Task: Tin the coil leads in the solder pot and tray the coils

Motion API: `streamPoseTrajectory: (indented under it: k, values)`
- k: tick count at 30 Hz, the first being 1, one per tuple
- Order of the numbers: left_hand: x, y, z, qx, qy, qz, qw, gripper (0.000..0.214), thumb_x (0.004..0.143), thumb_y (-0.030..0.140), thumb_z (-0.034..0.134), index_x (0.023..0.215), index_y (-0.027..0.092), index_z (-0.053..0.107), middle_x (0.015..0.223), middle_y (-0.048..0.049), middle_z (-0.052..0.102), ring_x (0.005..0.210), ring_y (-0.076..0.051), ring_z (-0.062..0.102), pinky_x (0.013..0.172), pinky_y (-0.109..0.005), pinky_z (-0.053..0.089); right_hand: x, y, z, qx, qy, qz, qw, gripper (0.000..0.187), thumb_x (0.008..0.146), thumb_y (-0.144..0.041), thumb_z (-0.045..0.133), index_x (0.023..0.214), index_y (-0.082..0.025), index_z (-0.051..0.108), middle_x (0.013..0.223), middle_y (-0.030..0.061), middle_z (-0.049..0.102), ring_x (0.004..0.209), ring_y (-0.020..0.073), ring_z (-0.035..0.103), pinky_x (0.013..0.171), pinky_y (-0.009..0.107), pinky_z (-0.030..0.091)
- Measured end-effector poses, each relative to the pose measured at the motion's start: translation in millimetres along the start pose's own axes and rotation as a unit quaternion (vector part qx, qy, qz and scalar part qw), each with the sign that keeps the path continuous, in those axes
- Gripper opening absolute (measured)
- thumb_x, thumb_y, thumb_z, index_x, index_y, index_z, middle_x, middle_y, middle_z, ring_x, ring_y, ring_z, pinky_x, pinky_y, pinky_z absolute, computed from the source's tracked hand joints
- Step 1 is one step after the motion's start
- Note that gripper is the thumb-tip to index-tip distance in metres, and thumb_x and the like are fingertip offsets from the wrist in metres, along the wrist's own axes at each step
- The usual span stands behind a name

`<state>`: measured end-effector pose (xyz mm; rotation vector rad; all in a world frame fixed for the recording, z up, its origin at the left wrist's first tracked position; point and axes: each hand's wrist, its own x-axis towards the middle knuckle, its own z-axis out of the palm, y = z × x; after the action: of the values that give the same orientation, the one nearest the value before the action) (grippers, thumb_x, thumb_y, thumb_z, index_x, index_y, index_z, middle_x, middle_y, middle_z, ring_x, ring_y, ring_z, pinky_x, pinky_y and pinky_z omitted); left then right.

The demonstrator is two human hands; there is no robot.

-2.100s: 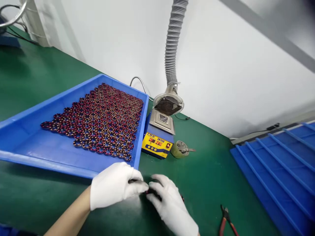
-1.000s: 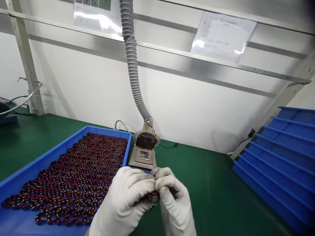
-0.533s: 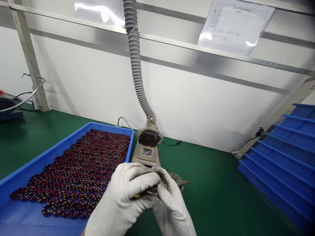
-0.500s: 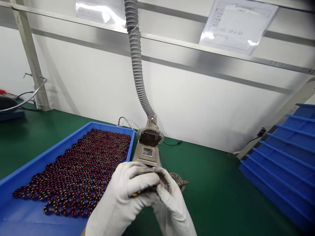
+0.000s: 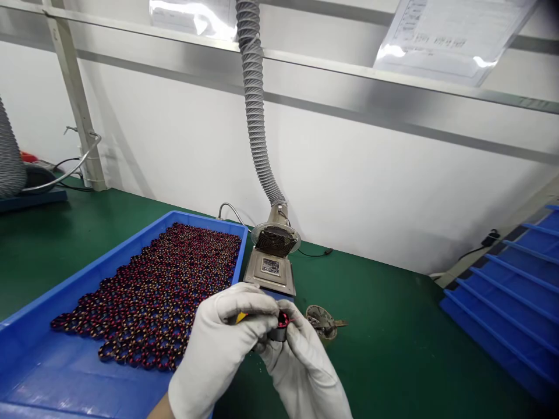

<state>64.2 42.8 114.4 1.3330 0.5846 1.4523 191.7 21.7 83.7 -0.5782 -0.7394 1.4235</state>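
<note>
A small black ring with red windings [image 5: 278, 329], which looks like a motor stator, is held up in front of the bench. The fingers and thumb of my right hand [image 5: 305, 355] close around it from the right. My left hand [image 5: 229, 337], also gloved in white, has its fingertips against the ring's left side. Inside its curled fingers sits a slim yellow-and-black tool [image 5: 240, 318]; only a bit of yellow shows and the rest is hidden. Many similar rings [image 5: 161, 291] fill the blue tray [image 5: 56, 381] to the left.
Behind my hands stands a metal fume extractor [image 5: 271, 270] with a grey hose [image 5: 257, 116]. A small round dirty pot [image 5: 322, 322] with a flat stick across it sits right of my hands. Blue stacked trays [image 5: 510, 302] rise at the right on the green bench [image 5: 384, 337].
My fingers have shifted so that the ring, mostly covered before, shows between my hands with its red windings up. The camera view has swung slightly left.
</note>
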Motion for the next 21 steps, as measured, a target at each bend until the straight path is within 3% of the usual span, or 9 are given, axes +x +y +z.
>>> streamPoseTrajectory:
  k: [3,5,7,10,13,17,19,21]
  values:
    - [-2.3,-2.9,-2.6,-0.066,0.039,0.043,0.996,0.018,0.071,0.009,0.072,0.073,0.027,0.073,0.078,0.0042,0.072,0.075,-0.013,0.067,0.069,-0.017,0.055,4.3,2.6,-1.8,-0.01,-0.016,0.0,1.0,0.025,0.066,-0.032,0.082,0.085,-0.022,0.069,0.081,0.0048,0.07,0.08,0.0225,0.067,0.077,0.041,0.054]
    - [-0.7,0.9,-6.6,-0.019,0.042,0.041,0.998,0.025,0.068,0.012,0.076,0.085,0.031,0.074,0.087,0.0039,0.074,0.08,-0.015,0.069,0.069,-0.018,0.056,6.0,3.5,-2.8,-0.01,-0.02,-0.002,1.0,0.025,0.067,-0.032,0.081,0.086,-0.023,0.068,0.08,0.0045,0.07,0.077,0.0214,0.067,0.075,0.039,0.055]
    - [2.3,5.3,-8.3,0.086,-0.016,0.038,0.995,0.034,0.066,0.013,0.078,0.094,0.031,0.073,0.096,0.001,0.074,0.086,-0.018,0.069,0.07,-0.02,0.056,7.2,4.6,-3.3,-0.014,-0.008,-0.013,1.0,0.025,0.065,-0.03,0.082,0.085,-0.022,0.068,0.082,0.0043,0.07,0.076,0.0197,0.067,0.075,0.037,0.055]
    - [4.7,5.0,-6.1,0.174,-0.072,0.084,0.979,0.017,0.072,0.012,0.071,0.081,0.026,0.075,0.091,-0.0018,0.073,0.087,-0.018,0.067,0.078,-0.024,0.055,7.1,6.4,-3.1,-0.021,0.015,-0.031,0.999,0.028,0.062,-0.031,0.084,0.084,-0.022,0.069,0.081,0.0029,0.069,0.074,0.0172,0.065,0.075,0.033,0.054]
    - [3.6,-1.4,-6.4,0.132,-0.023,0.108,0.985,0.012,0.077,0.014,0.067,0.069,0.023,0.071,0.08,-0.0002,0.071,0.08,-0.015,0.067,0.075,-0.022,0.054,2.1,4.2,-1.8,-0.007,0.009,-0.007,1.0,0.03,0.062,-0.033,0.084,0.086,-0.021,0.07,0.082,0.0027,0.069,0.072,0.0157,0.065,0.072,0.031,0.054]
    - [2.9,-2.8,-14.1,0.094,0.083,0.061,0.99,0.008,0.082,0.023,0.065,0.077,0.024,0.071,0.085,0.0011,0.072,0.083,-0.014,0.067,0.074,-0.02,0.054,-6.7,-4.7,0.8,0.076,-0.035,0.072,0.994,0.022,0.076,-0.032,0.075,0.095,-0.021,0.069,0.085,0.0034,0.071,0.07,0.0123,0.066,0.064,0.023,0.054]
    - [2.8,-1.2,-15.0,0.153,0.043,0.057,0.986,0.009,0.077,0.024,0.07,0.086,0.026,0.071,0.093,0.0006,0.072,0.089,-0.017,0.067,0.079,-0.025,0.054,-7.8,-7.5,1.7,0.12,-0.046,0.083,0.988,0.02,0.079,-0.032,0.072,0.095,-0.02,0.07,0.087,0.0035,0.073,0.076,0.0124,0.068,0.07,0.022,0.054]
    - [1.8,-1.6,-12.0,0.249,-0.057,0.078,0.964,0.035,0.069,0.017,0.076,0.101,0.029,0.067,0.103,-0.0002,0.069,0.098,-0.021,0.063,0.087,-0.032,0.052,-6.9,-8.3,2.2,0.152,-0.033,0.08,0.985,0.02,0.076,-0.031,0.075,0.092,-0.02,0.072,0.091,0.0028,0.074,0.085,0.0135,0.068,0.08,0.024,0.053]
